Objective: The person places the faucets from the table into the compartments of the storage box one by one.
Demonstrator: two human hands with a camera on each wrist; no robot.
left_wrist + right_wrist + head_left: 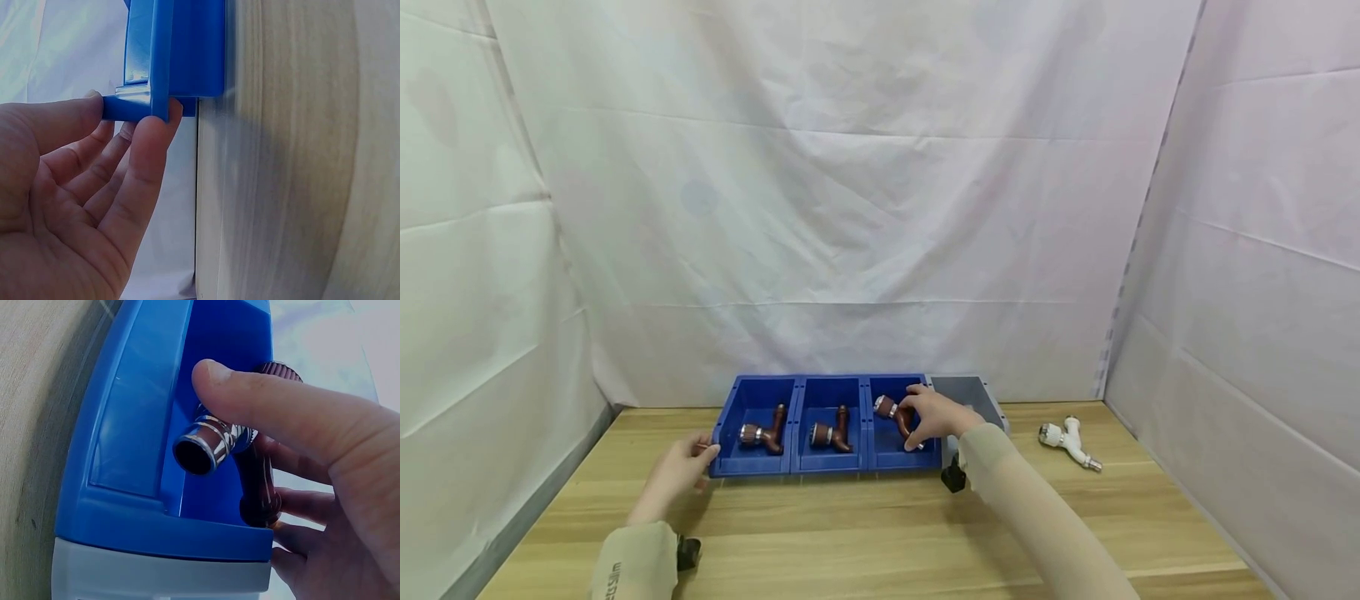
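My right hand [938, 414] grips a brown tap [886, 406] with a ribbed knob, inside the third blue bin [891, 461]. In the right wrist view the thumb lies across the tap's body [253, 469], its silver-ringed open end facing the camera. My left hand [676, 473] pinches the left edge of the leftmost blue bin [730, 468]. Seen from the left wrist, thumb and fingers close on the bin's blue rim [159, 69]. One brown tap [767, 435] lies in that leftmost bin, another [833, 433] in the middle blue bin [827, 463].
A grey bin [958, 385] adjoins the row on the right, partly hidden by my right hand and forearm. Farther right, a white tap [1067, 440] lies on the wooden table [820, 533]. White cloth [820, 233] hangs behind and at both sides.
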